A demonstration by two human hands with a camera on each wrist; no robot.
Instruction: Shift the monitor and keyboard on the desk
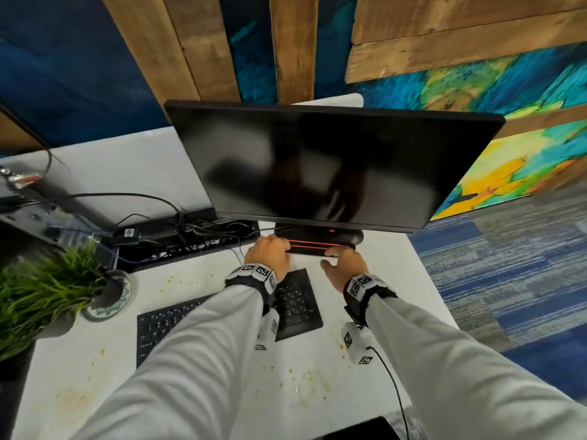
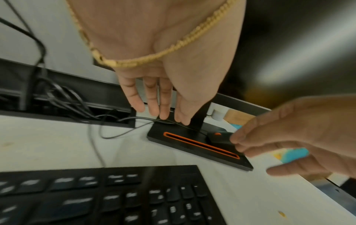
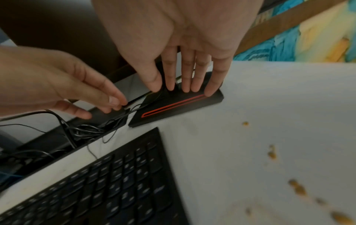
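— Nearest me is the keyboard [image 1: 295, 300]; could I knock it?

— Yes, I think my sleeves would drag it if I pull back.

— Just beyond, both hands are at the monitor base [image 2: 194, 144]?

— My left hand [image 1: 268, 254] is spread with straight fingers at its left end, touching a thin cable [image 2: 123, 134]. My right hand [image 1: 344, 265] is flat and spread on its right end.

— The risk?

— Snagging that cable, or tilting the monitor [image 1: 317, 166] further back if the base slides.
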